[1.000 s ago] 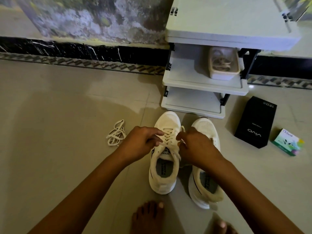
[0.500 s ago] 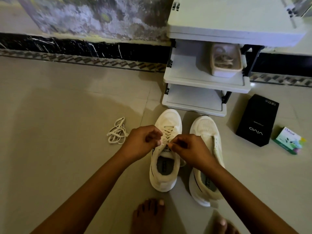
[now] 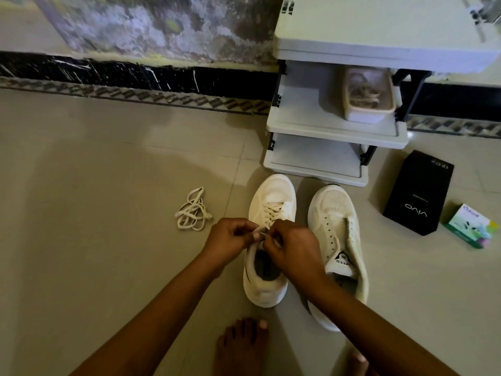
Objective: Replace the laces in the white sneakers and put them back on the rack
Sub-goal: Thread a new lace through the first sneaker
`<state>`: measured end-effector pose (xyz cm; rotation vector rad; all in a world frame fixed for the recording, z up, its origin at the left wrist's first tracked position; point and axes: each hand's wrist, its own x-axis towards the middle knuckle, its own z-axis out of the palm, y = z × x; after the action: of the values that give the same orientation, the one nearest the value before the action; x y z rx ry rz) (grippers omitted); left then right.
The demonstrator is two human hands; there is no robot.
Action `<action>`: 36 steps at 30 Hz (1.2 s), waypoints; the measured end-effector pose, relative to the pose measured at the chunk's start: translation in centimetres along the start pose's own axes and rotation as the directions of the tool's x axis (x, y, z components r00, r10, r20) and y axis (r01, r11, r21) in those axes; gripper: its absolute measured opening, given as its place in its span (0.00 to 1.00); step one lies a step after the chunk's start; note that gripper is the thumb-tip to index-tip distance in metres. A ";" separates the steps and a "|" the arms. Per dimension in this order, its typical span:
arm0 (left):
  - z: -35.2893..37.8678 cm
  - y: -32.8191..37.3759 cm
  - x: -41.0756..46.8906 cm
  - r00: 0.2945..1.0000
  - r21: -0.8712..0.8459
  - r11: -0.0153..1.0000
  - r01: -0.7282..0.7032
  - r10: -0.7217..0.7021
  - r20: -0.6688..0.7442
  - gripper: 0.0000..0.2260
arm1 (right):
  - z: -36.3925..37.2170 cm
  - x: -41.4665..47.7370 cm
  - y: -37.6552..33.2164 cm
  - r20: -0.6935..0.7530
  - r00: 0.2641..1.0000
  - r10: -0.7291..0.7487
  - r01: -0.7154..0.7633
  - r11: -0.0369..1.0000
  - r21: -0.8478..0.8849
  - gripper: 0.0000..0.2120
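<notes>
the laced white mesh sneaker (image 3: pixel 273 195) and the unlaced white mesh sneaker (image 3: pixel 334 210) both sit on the beige tiled floor (image 3: pixel 108 185) right in front of the white plastic 3-tier shoe rack (image 3: pixel 325 128), toes pointing at its bottom shelf; neither is on the rack yet; the laced one is in front of the rack's left half with a cream flat lace (image 3: pixel 272 213) threaded up its eyelets; the unlaced one is in front of the rack's right half, eyelets bare, tongue flopped open; left hand (image 3: pixel 230 241) and right hand (image 3: pixel 294 251) are both curled over the top of the laced sneaker, each pinching an end of that lace, knuckles almost meeting; can't tell if there's a knot, the fingers hide it; 1 loose bundle of cream lace (image 3: pixel 192 210) lies on the floor off to the left of the rack's front corner; a cream rectangular plastic tub (image 3: pixel 367 116) with tangled laces inside sits at the right end of the rack's middle shelf; just right of the rack a black rectangular cardboard box (image 3: pixel 418 194) with white lettering lies flat; a small green-and-white carton (image 3: pixel 470 226) lies further out from the rack on that same side; 2 bare feet (image 3: pixel 241 346) show at the bottom edge, on the far side of the sneakers from the rack
</notes>
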<state>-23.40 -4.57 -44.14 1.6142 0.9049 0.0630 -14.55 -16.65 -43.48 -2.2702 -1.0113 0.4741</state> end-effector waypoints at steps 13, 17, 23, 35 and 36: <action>-0.2 0.3 -0.2 0.996 -0.135 0.991 0.023 -0.011 0.090 0.07 | 1.3 0.4 -0.2 -0.034 0.997 0.076 -0.076 0.997 -0.001 0.11; -0.6 0.6 -0.3 0.993 -0.111 0.993 0.039 -0.026 0.114 0.10 | 1.5 0.3 -0.2 -0.036 0.993 0.108 -0.105 0.991 0.088 0.09; -0.3 0.4 0.2 0.996 -0.012 1.000 -0.024 0.025 0.082 0.08 | 1.0 0.2 -0.2 -0.020 0.996 0.088 -0.085 0.989 0.122 0.06; -0.7 6.2 -1.4 0.975 -0.383 0.903 -0.193 0.135 -0.174 0.10 | -0.1 0.6 2.9 0.082 0.993 -0.088 0.094 0.994 -0.064 0.23; -1.5 7.3 -1.3 0.971 -0.522 0.824 -0.221 0.135 -0.198 0.11 | -0.3 0.7 3.0 0.095 0.991 -0.093 0.098 0.994 -0.040 0.25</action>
<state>-21.38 -3.88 -36.93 1.1606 0.7573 0.5384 -12.31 -17.85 -45.31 -2.2446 -1.1826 0.5257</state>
